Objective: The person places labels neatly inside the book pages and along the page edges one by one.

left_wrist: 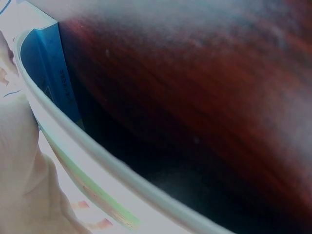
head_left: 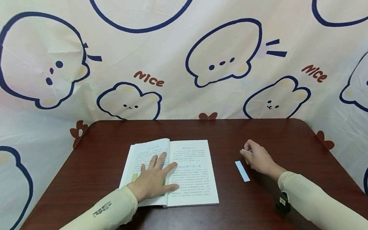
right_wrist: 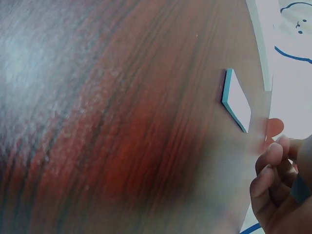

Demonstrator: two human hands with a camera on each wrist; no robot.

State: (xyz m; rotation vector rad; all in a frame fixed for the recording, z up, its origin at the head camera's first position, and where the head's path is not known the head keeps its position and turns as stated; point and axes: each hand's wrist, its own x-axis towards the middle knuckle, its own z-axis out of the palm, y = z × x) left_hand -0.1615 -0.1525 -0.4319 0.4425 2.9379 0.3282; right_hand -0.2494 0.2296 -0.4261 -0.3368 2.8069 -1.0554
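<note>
An open book (head_left: 195, 174) with printed pages lies on the dark brown table. My left hand (head_left: 153, 180) rests on it with spread fingers, mostly on the left page and across the fold. To the right of the book, my right hand (head_left: 259, 159) pinches a thin pale slip (head_left: 246, 151) between thumb and fingers. Just below those fingertips lies a narrow light-blue pad (head_left: 242, 171), which looks like sticky notes. In the right wrist view the pad (right_wrist: 238, 102) shows a pale top and blue edges, apart from the curled fingers (right_wrist: 265, 180). What they pinch is hardly visible there.
The table (head_left: 254, 216) has a glossy wood-grain top. A cloth (head_left: 175, 63) printed with cartoon animals hangs behind and beside it. In the left wrist view, the book's bent-up page edge (left_wrist: 97, 151) stands over a shadowed stretch of table, and a blue cover part (left_wrist: 61, 73) shows.
</note>
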